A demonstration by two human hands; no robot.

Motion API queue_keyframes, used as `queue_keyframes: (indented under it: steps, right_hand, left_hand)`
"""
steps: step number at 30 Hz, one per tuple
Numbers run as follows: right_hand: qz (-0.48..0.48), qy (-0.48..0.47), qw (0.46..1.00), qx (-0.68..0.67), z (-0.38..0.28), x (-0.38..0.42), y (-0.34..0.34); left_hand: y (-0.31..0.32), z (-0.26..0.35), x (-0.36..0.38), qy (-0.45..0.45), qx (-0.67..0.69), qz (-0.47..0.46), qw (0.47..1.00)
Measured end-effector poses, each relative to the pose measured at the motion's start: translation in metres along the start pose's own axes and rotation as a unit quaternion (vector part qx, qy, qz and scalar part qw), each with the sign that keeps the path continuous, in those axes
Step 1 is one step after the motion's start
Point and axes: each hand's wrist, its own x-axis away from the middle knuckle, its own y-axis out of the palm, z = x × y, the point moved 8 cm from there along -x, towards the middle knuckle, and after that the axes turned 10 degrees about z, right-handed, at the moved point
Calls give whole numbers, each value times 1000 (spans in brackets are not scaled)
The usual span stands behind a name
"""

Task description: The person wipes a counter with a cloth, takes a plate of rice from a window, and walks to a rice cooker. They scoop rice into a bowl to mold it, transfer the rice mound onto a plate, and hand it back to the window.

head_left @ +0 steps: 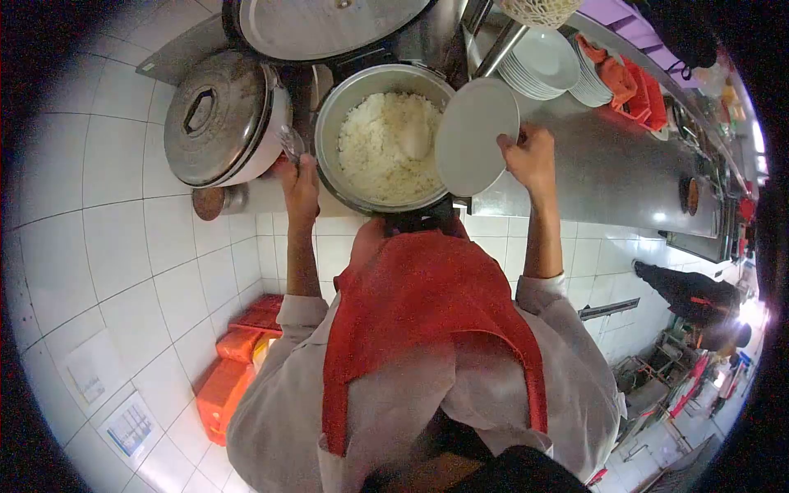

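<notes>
In front of me is a cooker pot (327,152) with white cooked rice (382,148) heaped inside it. My right hand (532,156) grips the edge of a round white plate (475,135), thumb on top, and the plate overlaps the pot's right rim in this view. At the pot's left side, my left hand (301,185) is closed around a silvery, shiny utensil (290,142) whose end points up; its exact kind I cannot tell. Beside that hand stands a large lidded pot (218,123).
Stacked white plates (538,62) stand at the back right, with red baskets (645,97) beyond them. A steel counter (608,164) runs to the right. Behind the rice pot is a big round lid (329,25). Orange crates (226,394) sit low at left.
</notes>
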Motion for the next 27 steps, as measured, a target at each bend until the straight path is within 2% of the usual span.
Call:
queue_keyframes:
  steps: [2,4,5,7,8,10,11,12,13,14,15,16,17,18,19,20,21,22,24,25,27]
  right_hand:
    - [0,-7,1000,-25,6,-3,-3]
    - [-35,109,980,-163,36,1,-5]
    - [-36,109,980,-165,48,3,-9]
    - [52,151,957,-244,91,9,-28]
    - [50,152,956,-246,115,14,-30]
    - [162,167,903,-361,170,30,-46]
    - [163,168,902,-361,188,39,-48]
    - [172,221,861,-424,212,52,-48]
    - [180,272,813,-482,234,64,-44]
    - [183,258,812,-491,250,73,-41]
    - [191,243,811,-497,267,81,-38]
    - [176,238,865,-405,283,89,-33]
    - [162,263,865,-396,312,101,-23]
    - [187,281,862,-378,328,107,-13]
    - [196,296,834,-422,324,112,-10]
    - [171,322,825,-432,332,112,0]
    - [184,302,805,-476,337,116,6]
    - [172,314,803,-477,333,118,7]
    - [166,328,796,-481,332,120,11]
    - [165,329,808,-461,336,121,15]
    - [169,327,817,-445,343,122,16]
  left_hand:
    - [9,0,7,-37,-91,-8,995]
    - [21,3,14,-61,-65,-17,996]
    - [27,2,17,-84,-37,-28,995]
    - [35,-1,21,-93,-40,-52,994]
    - [42,-4,24,-103,-42,-78,991]
    - [60,8,38,-99,-76,-94,988]
    - [72,11,44,-94,-107,-111,983]
    - [82,6,46,-94,-108,-113,983]
    - [96,2,49,-43,-155,-143,977]
    - [114,-5,53,9,-197,-173,965]
    - [129,-20,51,9,-190,-181,965]
    - [151,-38,50,53,-229,-233,944]
    - [176,-49,57,97,-267,-287,915]
    - [210,-27,77,196,-277,-315,886]
    - [236,-25,88,197,-274,-332,881]
    - [262,-39,100,134,-324,-389,852]
    - [283,-56,110,72,-373,-440,814]
    - [302,-68,114,75,-376,-449,807]
    - [339,-87,114,217,-363,-417,804]
    - [355,-100,111,219,-365,-423,800]
    - [385,-100,99,288,-331,-373,817]
